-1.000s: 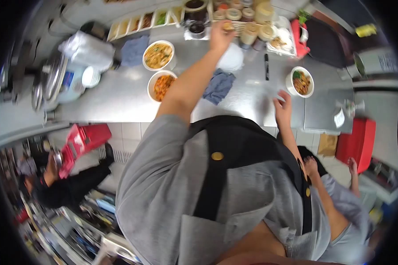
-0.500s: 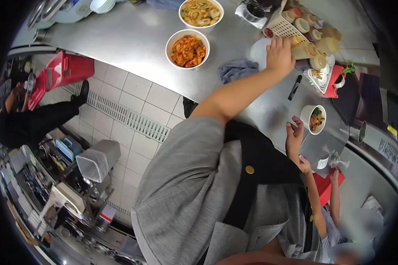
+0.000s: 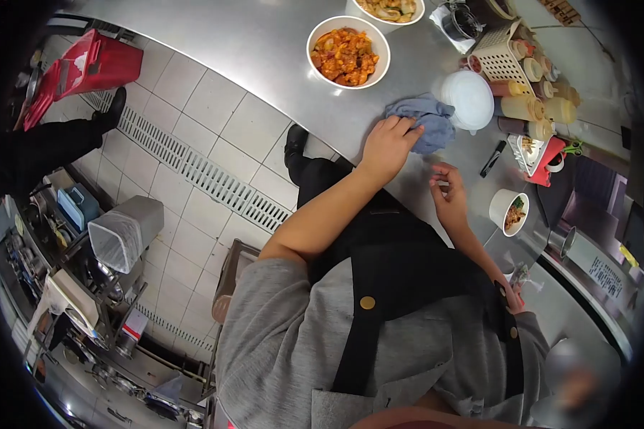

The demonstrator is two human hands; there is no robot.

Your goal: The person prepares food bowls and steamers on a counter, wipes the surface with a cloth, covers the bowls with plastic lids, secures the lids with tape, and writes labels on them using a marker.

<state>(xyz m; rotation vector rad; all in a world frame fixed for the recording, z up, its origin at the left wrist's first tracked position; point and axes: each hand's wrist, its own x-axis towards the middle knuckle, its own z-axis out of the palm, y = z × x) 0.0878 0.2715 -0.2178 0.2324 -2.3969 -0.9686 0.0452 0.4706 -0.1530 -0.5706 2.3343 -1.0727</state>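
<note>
My left hand [image 3: 391,148] lies at the near edge of a blue-grey cloth [image 3: 429,123] on the steel counter, its fingers curled onto the fabric. My right hand [image 3: 447,194] hovers by the counter's near side, holding nothing, with loosely bent fingers apart. Beyond the cloth sit round translucent lids [image 3: 467,100]. A white bowl of red-orange saucy food [image 3: 345,57] stands to the left, and behind it is a second bowl with pale sliced food [image 3: 388,10], cut off by the frame. Right of my right hand is a smaller white bowl [image 3: 509,212] of food.
A perforated basket [image 3: 506,63] and several sauce bottles [image 3: 520,108] line the back right. A black marker [image 3: 493,159] lies on the counter. On the tiled floor, left, are a grey bin [image 3: 127,232] and a red container [image 3: 104,68], beside a person's leg [image 3: 57,146].
My left hand has drawn back from beside the lids and bottles to the cloth. My right hand has moved away from the smaller bowl, toward the cloth. The camera view has shifted.
</note>
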